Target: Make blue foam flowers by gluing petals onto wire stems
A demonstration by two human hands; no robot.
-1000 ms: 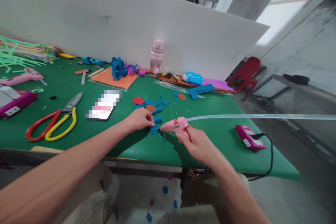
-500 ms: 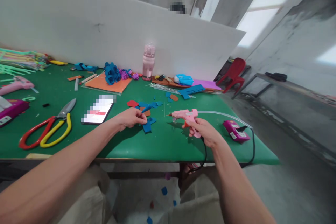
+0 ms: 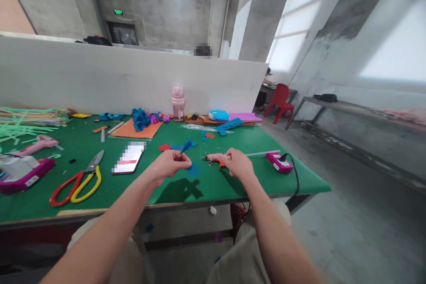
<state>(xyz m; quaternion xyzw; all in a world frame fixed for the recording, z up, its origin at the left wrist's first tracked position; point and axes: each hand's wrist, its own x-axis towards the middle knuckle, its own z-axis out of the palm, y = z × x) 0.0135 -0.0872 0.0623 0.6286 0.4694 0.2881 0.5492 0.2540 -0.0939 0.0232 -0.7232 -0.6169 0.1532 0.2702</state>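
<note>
the left hand (image 3: 169, 166) is raised just above the front edge of the green table (image 3: 233, 186), its fingertips pinched on a small blue foam piece (image 3: 185, 146) that sticks up from the grip, while a larger blue foam piece (image 3: 193, 170) sits just below and to the right of it; whether that one is also gripped or only lies on the surface is hard to tell. the right hand (image 3: 238, 164) is closed around the pink glue gun (image 3: 215, 158), nozzle pointing left toward the foam, a clear glue stick (image 3: 262, 153) trailing from its back toward the right edge. judging by the layout, the work looks part done: finished blue foam flowers (image 3: 141, 118) lie on an orange sheet (image 3: 138, 129) near the back edge, while loose cut pieces (image 3: 173, 147) lie unjoined in the middle of the table. red-and-yellow scissors (image 3: 78, 182) and a phone (image 3: 128, 160) lie toward the front left, a second pink glue gun (image 3: 35, 146) and a purple box (image 3: 21, 173) near the left edge, a purple power strip (image 3: 279, 163) with a black cable near the right edge, and a pink bottle (image 3: 178, 102) against the white board at the back. no glue bead can be made out on the nozzle, the right palm hides the trigger, and the phone screen is blurred.
</note>
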